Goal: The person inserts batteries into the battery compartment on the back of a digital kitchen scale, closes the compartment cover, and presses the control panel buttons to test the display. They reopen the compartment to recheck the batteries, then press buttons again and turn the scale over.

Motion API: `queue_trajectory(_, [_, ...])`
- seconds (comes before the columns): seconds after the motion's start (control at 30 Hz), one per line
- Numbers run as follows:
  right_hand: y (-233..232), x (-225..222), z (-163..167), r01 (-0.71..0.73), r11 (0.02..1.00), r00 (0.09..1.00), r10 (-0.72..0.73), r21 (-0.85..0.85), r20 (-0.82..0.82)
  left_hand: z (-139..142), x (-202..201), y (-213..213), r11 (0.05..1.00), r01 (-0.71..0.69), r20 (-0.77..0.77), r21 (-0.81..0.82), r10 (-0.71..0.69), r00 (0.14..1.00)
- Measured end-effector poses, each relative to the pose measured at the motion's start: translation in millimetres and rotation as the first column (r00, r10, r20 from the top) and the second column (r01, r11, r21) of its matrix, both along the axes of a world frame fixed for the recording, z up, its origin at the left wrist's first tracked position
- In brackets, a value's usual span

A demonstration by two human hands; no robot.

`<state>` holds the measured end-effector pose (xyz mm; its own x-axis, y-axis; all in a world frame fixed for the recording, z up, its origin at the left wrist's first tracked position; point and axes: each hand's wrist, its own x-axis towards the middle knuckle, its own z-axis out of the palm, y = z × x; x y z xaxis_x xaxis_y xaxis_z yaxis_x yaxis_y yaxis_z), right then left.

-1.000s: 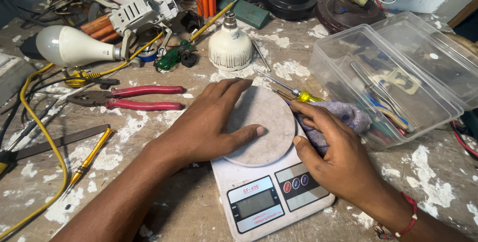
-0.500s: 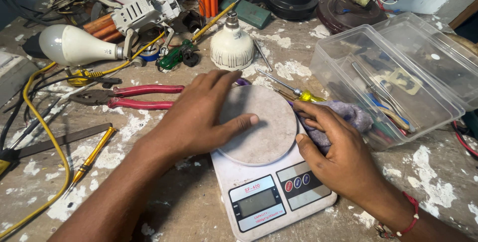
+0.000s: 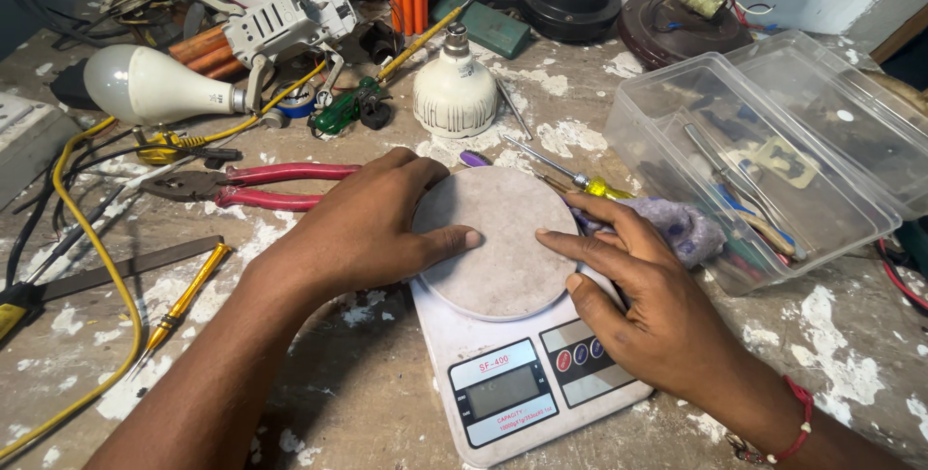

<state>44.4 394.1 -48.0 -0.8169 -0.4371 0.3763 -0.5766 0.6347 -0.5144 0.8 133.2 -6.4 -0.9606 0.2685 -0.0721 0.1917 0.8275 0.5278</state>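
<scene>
Resting unchanged | left hand [image 3: 362, 228], right hand [image 3: 643, 301] | grips apart, flat on scale platform [image 3: 503, 238]

scale [image 3: 527, 364] display blank, cloth [image 3: 681, 223] partly hidden
</scene>
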Motion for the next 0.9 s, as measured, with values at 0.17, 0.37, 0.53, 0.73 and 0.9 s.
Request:
queue_trajectory(0.17, [0.3, -1.6, -0.2, 0.005, 1.0, 1.0, -0.005, -0.003, 0.008, -2.1, -1.6, 1.1, 1.0, -0.016, 0.051, -0.006, 0.016, 0.999])
queue_trajectory(0.37, [-0.6, -1.3, 1.1, 0.008, 1.0, 1.0, -0.008, 0.006, 0.002, -4.3, -2.1, -1.9, 0.999, 0.028, -0.012, 0.025, -0.028, 1.0])
queue_trajectory(0.53, [-1.8, -0.4, 1.2, 0.011, 1.0, 1.0, -0.011, 0.013, -0.007, -5.5, -2.4, -2.0, 0.999, 0.022, 0.01, 0.037, -0.023, 1.0])
queue_trajectory(0.73, [-4.5, 0.4, 2.2, 0.049, 0.999, 0.996, -0.048, -0.001, 0.073, -4.9, -2.5, -1.9, 0.998, 0.004, 0.063, 0.055, -0.007, 0.998])
queue_trajectory(0.9, [-3.9, 1.1, 2.4, 0.038, 0.999, 0.999, -0.038, 0.03, 0.015, -4.6, -2.9, -1.1, 0.999, 0.014, 0.058, 0.047, -0.016, 0.998])
